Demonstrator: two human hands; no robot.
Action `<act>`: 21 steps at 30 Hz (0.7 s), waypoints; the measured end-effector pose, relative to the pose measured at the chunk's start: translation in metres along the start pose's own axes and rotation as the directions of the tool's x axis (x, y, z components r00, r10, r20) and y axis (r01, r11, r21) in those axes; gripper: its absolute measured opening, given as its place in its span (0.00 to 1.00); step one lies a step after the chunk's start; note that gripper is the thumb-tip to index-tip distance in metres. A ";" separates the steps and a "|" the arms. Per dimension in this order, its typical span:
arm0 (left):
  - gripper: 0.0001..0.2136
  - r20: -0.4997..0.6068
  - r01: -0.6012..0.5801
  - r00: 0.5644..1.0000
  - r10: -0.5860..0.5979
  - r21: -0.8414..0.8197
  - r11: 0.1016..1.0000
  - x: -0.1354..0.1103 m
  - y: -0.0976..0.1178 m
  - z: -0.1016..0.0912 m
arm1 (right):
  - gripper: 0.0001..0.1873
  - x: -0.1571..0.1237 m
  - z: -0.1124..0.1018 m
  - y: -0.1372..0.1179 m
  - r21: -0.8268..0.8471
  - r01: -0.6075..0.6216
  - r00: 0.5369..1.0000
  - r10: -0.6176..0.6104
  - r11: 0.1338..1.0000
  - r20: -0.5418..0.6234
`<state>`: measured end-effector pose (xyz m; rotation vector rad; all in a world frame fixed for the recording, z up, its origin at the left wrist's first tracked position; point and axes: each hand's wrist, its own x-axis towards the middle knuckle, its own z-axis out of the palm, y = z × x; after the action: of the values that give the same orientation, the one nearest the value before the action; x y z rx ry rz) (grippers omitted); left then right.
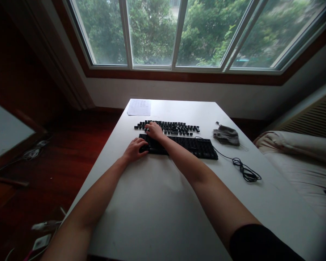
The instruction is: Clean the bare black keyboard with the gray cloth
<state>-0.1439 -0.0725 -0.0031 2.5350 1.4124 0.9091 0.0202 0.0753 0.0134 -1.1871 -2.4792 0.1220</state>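
A black keyboard (190,145) lies across the white table, its cable at the right end. My left hand (136,149) is closed around the keyboard's left end, thumb along the front edge. Beyond the keyboard, loose black keycaps (179,127) are spread in rows. My right hand (154,131) reaches over the keyboard to the left part of these rows. Its fingers are bent and pinched down at a keycap there, which the fingers mostly hide. The keyboard's left section is partly covered by my right hand and forearm.
A printed paper sheet (139,107) lies at the table's far left corner. On the right are a grey cloth pouch (226,135) and the coiled black cable (247,172). The white table (152,203) stands before a window, with a padded seat (285,156) at right.
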 end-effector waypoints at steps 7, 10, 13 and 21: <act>0.14 0.023 -0.012 1.000 0.013 -0.024 1.000 0.000 -0.004 0.002 | 0.13 0.010 0.001 -0.009 -0.077 -0.045 0.998 0.048 0.996 0.047; 0.13 0.013 -0.019 1.000 0.019 -0.019 1.000 0.002 -0.003 0.004 | 0.12 0.014 -0.003 -0.011 -0.097 -0.034 0.997 0.041 0.995 0.066; 0.15 0.003 -0.015 1.000 0.015 -0.015 1.000 0.002 -0.001 0.004 | 0.12 0.015 -0.007 -0.014 -0.079 -0.009 0.999 0.013 0.997 0.053; 0.12 0.000 -0.001 1.000 0.001 -0.005 1.000 0.001 0.001 0.005 | 0.11 -0.013 -0.026 0.004 0.214 0.081 0.995 -0.068 0.973 -0.067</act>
<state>-0.1405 -0.0714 -0.0062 2.5327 1.4074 0.9111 0.0404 0.0652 0.0322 -0.9912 -2.3844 0.3232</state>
